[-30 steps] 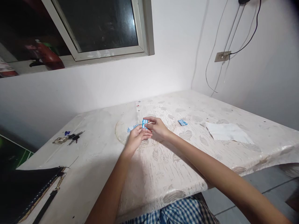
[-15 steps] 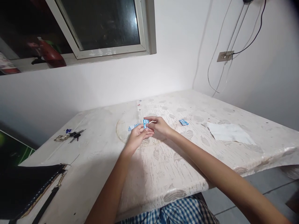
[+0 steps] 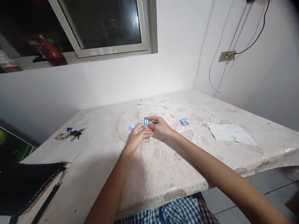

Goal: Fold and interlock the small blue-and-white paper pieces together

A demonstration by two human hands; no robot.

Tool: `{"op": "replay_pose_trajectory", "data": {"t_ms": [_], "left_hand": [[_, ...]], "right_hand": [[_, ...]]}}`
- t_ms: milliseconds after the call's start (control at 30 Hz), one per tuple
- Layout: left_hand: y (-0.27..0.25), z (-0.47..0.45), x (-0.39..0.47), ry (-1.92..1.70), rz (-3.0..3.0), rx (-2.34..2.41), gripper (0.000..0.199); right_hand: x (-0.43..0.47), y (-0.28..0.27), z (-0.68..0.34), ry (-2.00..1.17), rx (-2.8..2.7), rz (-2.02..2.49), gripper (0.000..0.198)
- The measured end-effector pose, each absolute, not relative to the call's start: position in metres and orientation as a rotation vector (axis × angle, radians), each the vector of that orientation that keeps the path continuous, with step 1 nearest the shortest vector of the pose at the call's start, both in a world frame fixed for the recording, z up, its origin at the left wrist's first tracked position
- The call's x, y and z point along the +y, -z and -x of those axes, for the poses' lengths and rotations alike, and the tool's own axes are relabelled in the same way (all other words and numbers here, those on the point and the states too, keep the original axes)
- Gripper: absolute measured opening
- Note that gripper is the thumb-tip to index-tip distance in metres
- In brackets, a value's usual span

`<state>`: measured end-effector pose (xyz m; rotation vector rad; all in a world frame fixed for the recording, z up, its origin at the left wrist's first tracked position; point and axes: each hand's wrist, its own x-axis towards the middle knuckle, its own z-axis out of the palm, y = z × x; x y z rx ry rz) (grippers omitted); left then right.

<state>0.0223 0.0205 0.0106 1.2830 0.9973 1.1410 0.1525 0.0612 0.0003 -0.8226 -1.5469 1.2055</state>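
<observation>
A small blue-and-white card [image 3: 146,122] is held upright above the middle of the table. My right hand [image 3: 160,125] pinches it from the right, forefinger at its top edge and thumb lower down. From below, my left hand [image 3: 137,135] grips its bottom edge with the thumb, other fingers curled beneath. Just behind my left fingers lie more blue-and-white card pieces [image 3: 133,126], partly covered by the hand. Another blue-patterned card [image 3: 184,122] rests flat to the right of my right hand. The print is too small to read.
A bunch of keys [image 3: 76,133] lies on the left of the patterned tablecloth [image 3: 161,174]. Nearer, a black bag [image 3: 30,183] with a strap sits at the left edge. A white paper sheet [image 3: 231,133] lies on the right. A wall socket [image 3: 226,56] has hanging cables.
The view has shifted very slightly. Both hands keep nearly the same hold on the card, and the other things on the table have stayed in place.
</observation>
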Motion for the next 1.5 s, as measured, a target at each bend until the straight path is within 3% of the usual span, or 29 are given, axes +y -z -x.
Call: {"op": "replay_pose_trajectory", "data": {"t_ms": [167,333,467,867,1267,1367,1500], "left_hand": [[-0.01,-0.015,0.026,-1.327,-1.222,1.037,0.013],[-0.013,-0.003,0.031,-1.592,-1.007,1.067,0.008],[-0.015,-0.002,0.03,-1.607,-0.943,1.095,0.009],[-0.016,-0.007,0.026,-1.489,-1.012,1.144,0.012],[-0.019,-0.01,0.021,-1.449,-1.013,1.146,0.007],[-0.019,-0.01,0.022,-1.449,-1.012,1.15,0.007],[-0.018,-0.01,0.023,-1.45,-1.017,1.153,0.009]], "right_hand": [[0.062,0.006,-0.15,-0.952,-1.527,0.878,0.051],[0.06,0.014,-0.157,-0.499,-2.303,1.002,0.041],[0.054,0.014,-0.159,-0.293,-2.506,1.036,0.043],[0.055,0.015,-0.155,-0.483,-2.389,1.001,0.041],[0.044,0.022,-0.137,-0.551,-2.177,1.147,0.063],[0.042,0.022,-0.136,-0.434,-2.167,1.192,0.063],[0.038,0.015,-0.138,-0.18,-2.29,1.319,0.049]]}}
